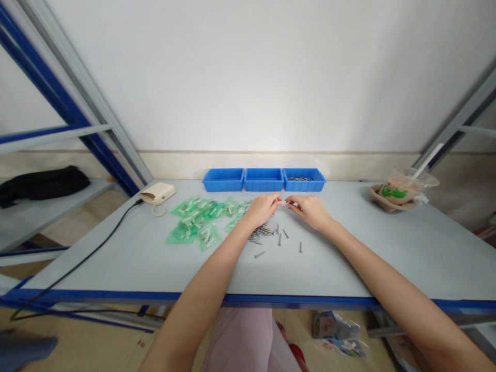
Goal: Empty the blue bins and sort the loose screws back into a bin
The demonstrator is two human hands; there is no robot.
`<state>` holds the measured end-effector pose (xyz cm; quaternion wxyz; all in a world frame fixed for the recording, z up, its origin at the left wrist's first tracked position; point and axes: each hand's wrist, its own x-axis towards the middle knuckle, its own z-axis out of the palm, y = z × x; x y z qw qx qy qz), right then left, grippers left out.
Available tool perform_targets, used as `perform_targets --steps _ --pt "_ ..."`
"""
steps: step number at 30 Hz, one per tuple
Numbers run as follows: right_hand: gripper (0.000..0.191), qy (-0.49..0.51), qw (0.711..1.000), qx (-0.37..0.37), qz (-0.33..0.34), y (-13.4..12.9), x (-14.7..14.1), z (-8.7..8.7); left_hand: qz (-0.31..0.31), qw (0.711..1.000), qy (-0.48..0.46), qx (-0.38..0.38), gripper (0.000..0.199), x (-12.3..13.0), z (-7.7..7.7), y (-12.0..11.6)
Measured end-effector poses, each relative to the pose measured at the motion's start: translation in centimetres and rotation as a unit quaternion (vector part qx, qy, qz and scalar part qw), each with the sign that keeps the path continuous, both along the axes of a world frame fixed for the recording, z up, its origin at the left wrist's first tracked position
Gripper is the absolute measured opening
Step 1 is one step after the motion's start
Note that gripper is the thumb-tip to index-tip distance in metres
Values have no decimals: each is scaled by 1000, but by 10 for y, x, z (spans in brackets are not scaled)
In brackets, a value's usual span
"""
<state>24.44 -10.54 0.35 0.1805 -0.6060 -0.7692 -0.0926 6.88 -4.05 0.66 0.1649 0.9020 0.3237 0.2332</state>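
Over the middle of the table, my left hand (264, 208) is closed in a pinch on a small whitish wall plug (282, 202). My right hand (310, 210) faces it, its thumb and fingers pinched on what looks like a thin dark screw at the plug's end. A pile of loose grey screws (264, 231) lies below the hands, partly hidden by my left wrist. Several stray screws (300, 247) lie nearer the front. To the left are several green plastic bags (210, 236) with small white and metal parts inside.
Three blue bins stand along the wall: left bin (223, 186), middle bin (264, 186), and right bin (304, 186) holding screws. A cream power bank (158, 192) with a black cable (93, 249) sits left. A drink cup (403, 187) stands in a brown holder (390, 204) at right.
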Motion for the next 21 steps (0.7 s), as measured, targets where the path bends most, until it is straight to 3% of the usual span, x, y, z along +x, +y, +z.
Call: perform_targets --steps 21 --pt "29 22 999 -22 19 -1 0 2 11 1000 4 -12 30 0 3 -4"
